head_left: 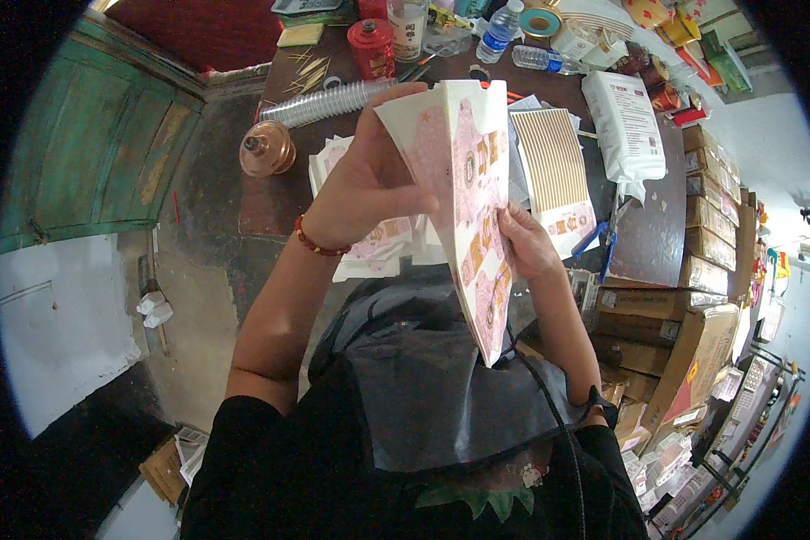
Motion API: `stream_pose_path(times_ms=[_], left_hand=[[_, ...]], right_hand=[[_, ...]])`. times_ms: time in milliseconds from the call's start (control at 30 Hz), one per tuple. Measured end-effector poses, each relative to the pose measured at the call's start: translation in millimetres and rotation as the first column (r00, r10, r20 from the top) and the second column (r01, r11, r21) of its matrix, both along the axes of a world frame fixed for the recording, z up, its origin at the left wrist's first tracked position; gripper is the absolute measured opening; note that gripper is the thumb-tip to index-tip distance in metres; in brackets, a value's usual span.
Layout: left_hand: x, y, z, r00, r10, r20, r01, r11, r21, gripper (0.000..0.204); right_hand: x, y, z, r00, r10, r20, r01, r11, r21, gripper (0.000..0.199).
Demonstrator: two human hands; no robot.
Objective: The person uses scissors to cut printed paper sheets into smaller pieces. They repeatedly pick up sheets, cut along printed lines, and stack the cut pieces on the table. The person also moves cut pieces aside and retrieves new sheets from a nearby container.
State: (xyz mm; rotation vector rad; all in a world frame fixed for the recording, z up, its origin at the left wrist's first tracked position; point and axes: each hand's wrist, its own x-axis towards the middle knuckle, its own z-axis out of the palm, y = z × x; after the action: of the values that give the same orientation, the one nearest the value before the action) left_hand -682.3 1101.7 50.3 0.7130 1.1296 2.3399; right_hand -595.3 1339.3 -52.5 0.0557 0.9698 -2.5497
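While both hands grip it — left hand (369,184), right hand (526,243) — the pink printed sheet (463,180) stands raised.

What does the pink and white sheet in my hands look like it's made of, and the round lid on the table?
The sheet looks like thin printed paper, matte, bending and creased. The lid looks like shiny copper-coloured metal, possibly plated.
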Motion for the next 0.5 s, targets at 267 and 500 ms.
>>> stream_pose_path(times_ms=[267,500], left_hand=[[-5.2,0.1,-3.6,0.999,0.020,-0.038,-0.020,1.000,0.000,0.091],[-17.0,-9.9,-13.8,0.986,0.094,-0.138,-0.105,0.991,-0.082,0.073]], right_hand=[[-0.2,-6.1,-1.9,0.996,-0.054,0.074,0.055,0.998,-0.007,0.029],[-4.1,-5.6,3.7,0.985,-0.115,0.127,0.094,0.983,0.160,0.028]])
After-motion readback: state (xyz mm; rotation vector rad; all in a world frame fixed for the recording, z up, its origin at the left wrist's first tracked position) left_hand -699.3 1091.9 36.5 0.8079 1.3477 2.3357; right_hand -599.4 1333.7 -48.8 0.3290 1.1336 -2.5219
